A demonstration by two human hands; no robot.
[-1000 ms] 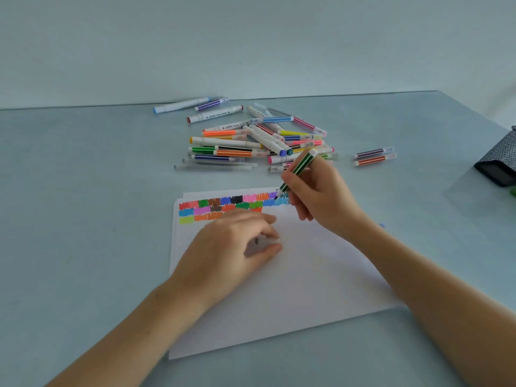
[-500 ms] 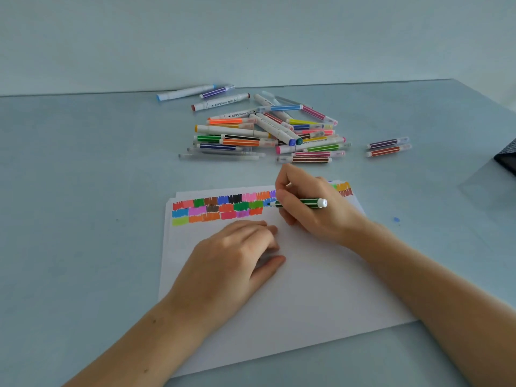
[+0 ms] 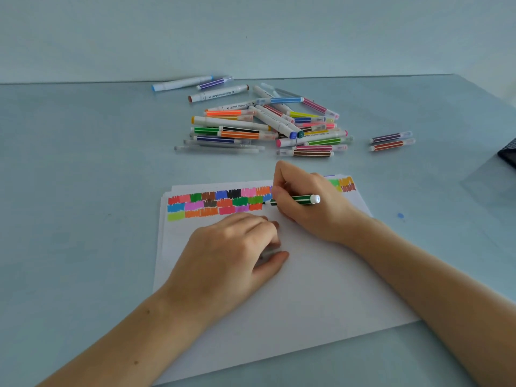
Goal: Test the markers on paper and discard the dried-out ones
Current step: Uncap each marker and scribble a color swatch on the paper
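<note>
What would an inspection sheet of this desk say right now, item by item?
Surface: pale blue table, with a small blue spot right of the paper.
Job's things: white paper stack with rows of colour swatches; green striped marker, tip at the swatches; marker pile behind the paper.
Clutter: two markers lying apart, right of the pile.
Grips: right hand holds the green marker; left hand rests on the paper, apparently holding a small pale object, probably the cap.
Cables: nothing seen.
Surroundings: plain pale wall; dark object at the right edge.
</note>
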